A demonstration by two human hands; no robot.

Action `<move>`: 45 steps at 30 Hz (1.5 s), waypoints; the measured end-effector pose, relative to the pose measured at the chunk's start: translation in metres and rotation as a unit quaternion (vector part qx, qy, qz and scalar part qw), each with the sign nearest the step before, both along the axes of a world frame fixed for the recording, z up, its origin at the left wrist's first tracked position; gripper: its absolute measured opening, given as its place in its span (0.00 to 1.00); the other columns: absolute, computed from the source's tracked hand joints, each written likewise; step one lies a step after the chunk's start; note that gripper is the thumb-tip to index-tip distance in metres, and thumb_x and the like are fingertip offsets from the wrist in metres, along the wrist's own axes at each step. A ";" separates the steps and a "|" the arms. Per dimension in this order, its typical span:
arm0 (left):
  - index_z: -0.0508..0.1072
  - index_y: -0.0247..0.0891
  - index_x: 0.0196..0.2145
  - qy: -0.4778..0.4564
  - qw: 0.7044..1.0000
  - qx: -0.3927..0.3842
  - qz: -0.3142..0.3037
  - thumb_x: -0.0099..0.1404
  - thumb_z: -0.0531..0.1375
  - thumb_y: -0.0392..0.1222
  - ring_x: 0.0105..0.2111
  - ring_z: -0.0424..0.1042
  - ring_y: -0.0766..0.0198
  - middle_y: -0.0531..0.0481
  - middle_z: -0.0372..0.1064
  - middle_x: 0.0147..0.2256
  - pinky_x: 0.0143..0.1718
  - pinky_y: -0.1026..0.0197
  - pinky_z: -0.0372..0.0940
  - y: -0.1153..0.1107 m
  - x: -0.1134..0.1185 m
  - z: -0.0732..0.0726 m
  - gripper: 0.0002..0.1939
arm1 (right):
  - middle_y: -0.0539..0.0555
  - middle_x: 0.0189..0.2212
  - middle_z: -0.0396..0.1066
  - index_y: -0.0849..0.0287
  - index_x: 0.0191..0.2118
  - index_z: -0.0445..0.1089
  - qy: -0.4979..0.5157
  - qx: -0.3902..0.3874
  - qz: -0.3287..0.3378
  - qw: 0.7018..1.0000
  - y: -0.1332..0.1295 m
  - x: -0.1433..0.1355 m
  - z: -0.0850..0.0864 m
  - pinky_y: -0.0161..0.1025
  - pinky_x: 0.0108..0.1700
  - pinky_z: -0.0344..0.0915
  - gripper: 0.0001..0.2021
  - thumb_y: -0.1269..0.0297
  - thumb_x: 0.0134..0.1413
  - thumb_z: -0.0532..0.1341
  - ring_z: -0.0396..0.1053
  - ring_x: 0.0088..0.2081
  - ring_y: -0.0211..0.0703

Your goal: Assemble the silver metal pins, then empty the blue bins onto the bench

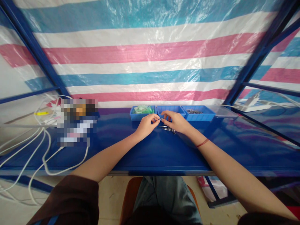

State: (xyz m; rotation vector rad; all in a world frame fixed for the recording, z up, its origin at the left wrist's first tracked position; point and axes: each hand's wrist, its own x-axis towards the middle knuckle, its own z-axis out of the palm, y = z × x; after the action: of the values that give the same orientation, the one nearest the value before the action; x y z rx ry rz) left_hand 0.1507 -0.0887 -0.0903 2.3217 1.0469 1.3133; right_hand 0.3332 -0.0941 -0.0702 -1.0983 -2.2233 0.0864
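My left hand (147, 125) is closed in a pinch on one end of a small thin metal piece (161, 119). At the other end, the thumb and fingers of my right hand (176, 121) close around the same piece. Its exact kind is too small to make out. Just below my right hand, several thin metal pins (168, 128) lie loose on the blue table (150, 153). Both hands are right in front of the blue bins, and my right hand partly covers the middle bin (172, 109).
The left bin (140, 118) holds green and clear plastic bits; the right bin (200, 117) holds small metal parts. White cables (48, 156) sprawl at the left beside a blurred-out patch. A power strip (252, 103) lies at the far right, and a striped sheet (150, 56) hangs behind.
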 end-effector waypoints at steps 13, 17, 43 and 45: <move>0.70 0.36 0.38 -0.137 0.988 -0.076 -0.010 0.59 0.61 0.41 0.33 0.73 0.64 0.49 0.73 0.32 0.35 0.63 0.65 0.004 0.003 -0.001 0.10 | 0.54 0.32 0.77 0.60 0.35 0.75 0.124 -0.080 0.036 0.988 -0.002 -0.007 0.000 0.37 0.35 0.64 0.12 0.58 0.55 0.57 0.72 0.33 0.41; 0.72 0.36 0.34 -0.132 0.987 -0.088 -0.005 0.59 0.61 0.42 0.34 0.73 0.63 0.49 0.74 0.32 0.37 0.62 0.66 0.002 0.002 0.002 0.07 | 0.53 0.31 0.76 0.60 0.33 0.75 0.137 -0.083 0.038 0.986 -0.004 -0.008 0.001 0.37 0.35 0.64 0.13 0.57 0.54 0.58 0.71 0.32 0.41; 0.71 0.39 0.45 0.039 0.998 -0.056 -0.007 0.63 0.57 0.43 0.32 0.71 0.65 0.50 0.73 0.36 0.40 0.60 0.66 0.008 -0.005 -0.004 0.13 | 0.55 0.32 0.75 0.59 0.34 0.73 0.080 0.102 -0.200 0.971 -0.006 0.028 0.029 0.38 0.40 0.62 0.11 0.61 0.56 0.55 0.70 0.34 0.43; 0.74 0.39 0.42 0.115 0.993 -0.034 -0.019 0.63 0.57 0.44 0.33 0.70 0.64 0.49 0.73 0.36 0.41 0.59 0.65 0.008 -0.007 -0.006 0.12 | 0.57 0.34 0.75 0.60 0.36 0.73 0.086 0.099 -0.295 0.947 -0.001 0.048 0.030 0.40 0.41 0.62 0.12 0.60 0.57 0.54 0.70 0.35 0.45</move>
State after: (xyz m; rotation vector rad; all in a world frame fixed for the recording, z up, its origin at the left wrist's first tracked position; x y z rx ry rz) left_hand 0.1441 -0.0810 -0.0962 2.4710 1.0906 0.9964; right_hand 0.3813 -0.0953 -0.0401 -1.5247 -1.6323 -0.2802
